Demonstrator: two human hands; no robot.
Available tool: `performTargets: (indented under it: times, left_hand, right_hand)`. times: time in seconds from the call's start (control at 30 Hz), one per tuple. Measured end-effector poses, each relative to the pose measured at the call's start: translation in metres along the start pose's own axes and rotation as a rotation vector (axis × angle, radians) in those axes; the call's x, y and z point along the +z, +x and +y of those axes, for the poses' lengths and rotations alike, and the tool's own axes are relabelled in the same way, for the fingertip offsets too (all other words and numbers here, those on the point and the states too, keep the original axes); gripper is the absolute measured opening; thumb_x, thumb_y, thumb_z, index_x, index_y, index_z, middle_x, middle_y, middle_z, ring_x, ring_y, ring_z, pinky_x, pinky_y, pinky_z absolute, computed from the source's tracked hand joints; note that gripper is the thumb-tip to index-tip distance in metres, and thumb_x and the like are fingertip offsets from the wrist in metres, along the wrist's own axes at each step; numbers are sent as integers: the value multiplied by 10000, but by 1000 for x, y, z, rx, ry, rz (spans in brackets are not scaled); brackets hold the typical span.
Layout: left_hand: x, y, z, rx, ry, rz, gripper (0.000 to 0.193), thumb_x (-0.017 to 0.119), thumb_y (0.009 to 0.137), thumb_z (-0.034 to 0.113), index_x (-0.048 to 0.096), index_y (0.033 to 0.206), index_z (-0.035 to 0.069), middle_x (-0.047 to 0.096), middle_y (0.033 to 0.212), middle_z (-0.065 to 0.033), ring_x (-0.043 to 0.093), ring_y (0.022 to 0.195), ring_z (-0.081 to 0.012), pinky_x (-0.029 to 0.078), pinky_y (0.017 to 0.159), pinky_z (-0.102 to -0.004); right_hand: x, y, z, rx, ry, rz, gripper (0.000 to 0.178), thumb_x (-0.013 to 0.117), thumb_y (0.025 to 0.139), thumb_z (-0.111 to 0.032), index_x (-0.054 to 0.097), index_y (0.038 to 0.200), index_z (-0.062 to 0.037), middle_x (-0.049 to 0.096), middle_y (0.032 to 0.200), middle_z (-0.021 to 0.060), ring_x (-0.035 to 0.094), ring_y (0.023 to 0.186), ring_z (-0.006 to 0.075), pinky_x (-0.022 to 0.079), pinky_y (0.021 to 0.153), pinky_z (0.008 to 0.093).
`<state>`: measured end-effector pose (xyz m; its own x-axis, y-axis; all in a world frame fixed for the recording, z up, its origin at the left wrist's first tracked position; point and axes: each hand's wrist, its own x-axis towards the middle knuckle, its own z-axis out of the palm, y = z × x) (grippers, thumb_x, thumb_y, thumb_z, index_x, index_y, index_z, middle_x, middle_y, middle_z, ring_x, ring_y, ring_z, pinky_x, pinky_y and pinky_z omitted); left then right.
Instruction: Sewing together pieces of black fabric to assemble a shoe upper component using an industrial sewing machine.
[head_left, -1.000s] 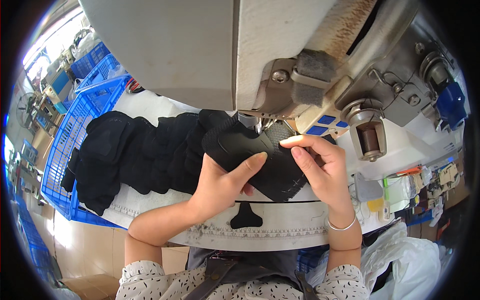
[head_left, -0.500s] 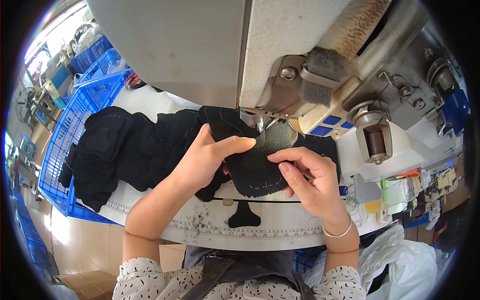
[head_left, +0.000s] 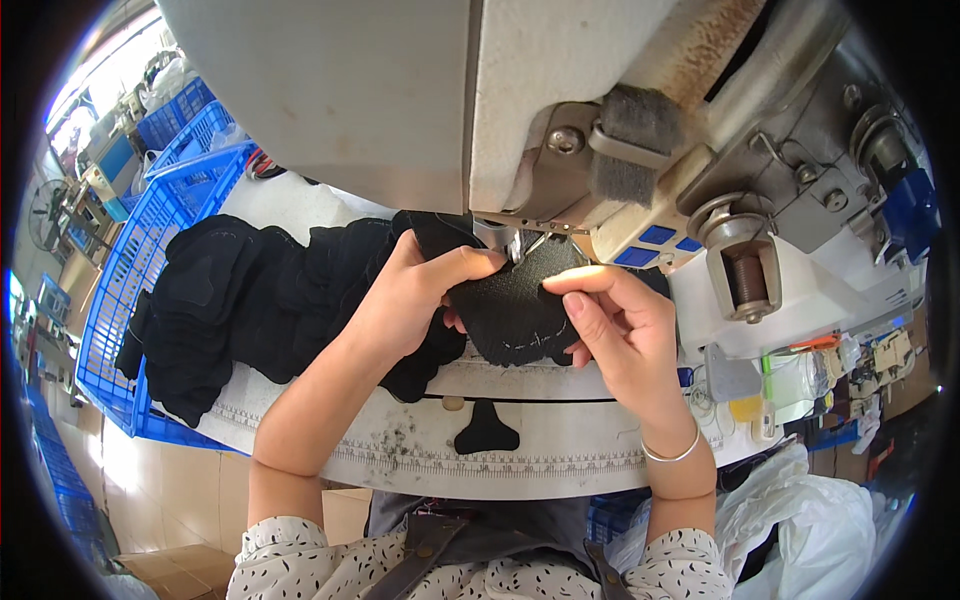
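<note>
A black fabric piece (head_left: 515,320) with light stitch marks along its near edge lies under the needle and presser foot (head_left: 510,243) of a sewing machine (head_left: 400,110). My left hand (head_left: 415,300) grips its left side, thumb on top close to the foot and fingers mostly hidden beneath. On the right edge, my right hand (head_left: 625,330) holds the cloth between bent fingers and thumb. Left of my left hand lies a long heap of black fabric pieces (head_left: 250,300). A small T-shaped black piece (head_left: 487,430) rests alone on the table nearer to me.
The white table (head_left: 350,455) has a ruler scale along its curved near edge. A blue plastic basket (head_left: 125,330) stands at the left. Thread tension parts (head_left: 745,260) jut out at right, above small tools (head_left: 765,390). White plastic bags (head_left: 800,520) hang at lower right.
The fabric piece has moved away from me, further under the machine, and its near edge sits higher in view. Both hands keep their hold on it. The view has shifted slightly.
</note>
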<state>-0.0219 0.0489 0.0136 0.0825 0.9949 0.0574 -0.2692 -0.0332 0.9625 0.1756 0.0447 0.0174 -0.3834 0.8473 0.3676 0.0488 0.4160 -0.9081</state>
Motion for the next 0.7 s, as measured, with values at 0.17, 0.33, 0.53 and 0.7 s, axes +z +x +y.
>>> performTargets:
  times: [0.17, 0.33, 0.53, 0.7]
  left_hand:
    - [0, -1, -1, -59, -12, 75, 156, 586, 800, 149, 617, 799, -3, 564, 609, -35, 476, 408, -94, 339, 372, -214]
    - [11, -15, 1, 3, 22, 114, 114, 606, 813, 115, 592, 851, 8, 568, 659, -17, 473, 436, -66, 376, 394, -192]
    - [18, -21, -5, 101, 78, 124, 88, 587, 827, 98, 603, 813, 13, 559, 642, -5, 468, 458, -56, 370, 397, -200]
    - [10, -14, -6, -127, -227, 173, 169, 547, 831, 170, 587, 761, 21, 515, 576, -25, 459, 441, -109, 351, 408, -228]
  right_hand:
    - [-7, 4, 11, -42, -75, 45, 157, 549, 896, -109, 631, 991, -15, 542, 663, -31, 454, 497, 4, 383, 446, 136]
    - [-9, 11, 12, -349, -445, 240, 143, 571, 823, -21, 645, 943, -3, 580, 730, 29, 511, 620, 75, 435, 560, 228]
    - [1, 5, 5, -777, -828, 194, 272, 629, 648, 50, 652, 908, -25, 598, 911, 98, 555, 783, 255, 442, 692, 328]
    - [9, 2, 7, -788, -904, 167, 282, 630, 649, 36, 645, 923, -29, 605, 934, 84, 560, 812, 263, 443, 706, 349]
